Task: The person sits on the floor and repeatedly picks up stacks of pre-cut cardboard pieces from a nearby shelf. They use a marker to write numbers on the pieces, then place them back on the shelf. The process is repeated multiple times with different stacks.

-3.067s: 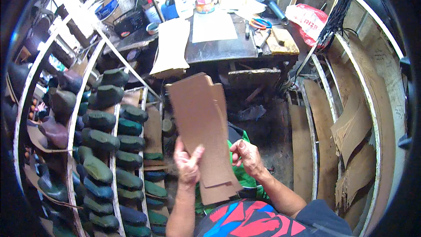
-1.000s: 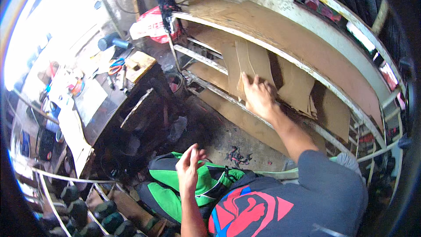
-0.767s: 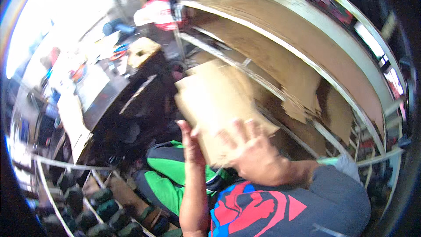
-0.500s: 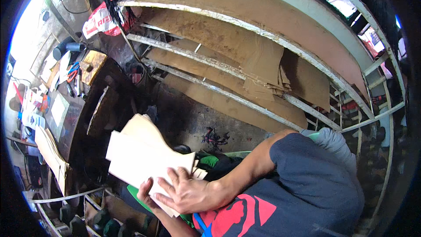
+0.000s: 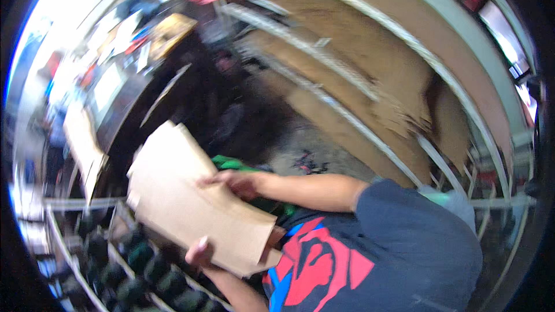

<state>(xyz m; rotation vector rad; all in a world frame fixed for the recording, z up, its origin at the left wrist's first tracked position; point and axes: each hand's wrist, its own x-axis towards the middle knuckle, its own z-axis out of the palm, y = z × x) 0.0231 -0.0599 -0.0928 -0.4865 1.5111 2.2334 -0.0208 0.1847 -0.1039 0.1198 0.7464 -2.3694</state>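
Observation:
A stack of tan cardboard-like cut sheets (image 5: 193, 188) lies slanted in front of my body, held by both hands. My left hand (image 5: 200, 254) grips its lower edge, thumb on the top sheet and the other fingers hidden beneath. At the upper right edge, my right hand (image 5: 238, 184) closes on the stack, with a finger resting over the top sheet. The sheets do not line up exactly; some edges stick out at the left end and at the lower right corner.
A dark worktable (image 5: 124, 104) with blurred tools stands at the left, tan sheets (image 5: 84, 144) at its near edge. A metal rack with large brown sheets (image 5: 347, 121) fills the far right. Dark rounded objects (image 5: 136, 254) sit in a rack at lower left.
My right hand has gone from lying spread on the pale stack to gripping its upper right edge. The stack now shows a browner top face. The whole view has swung, with blur.

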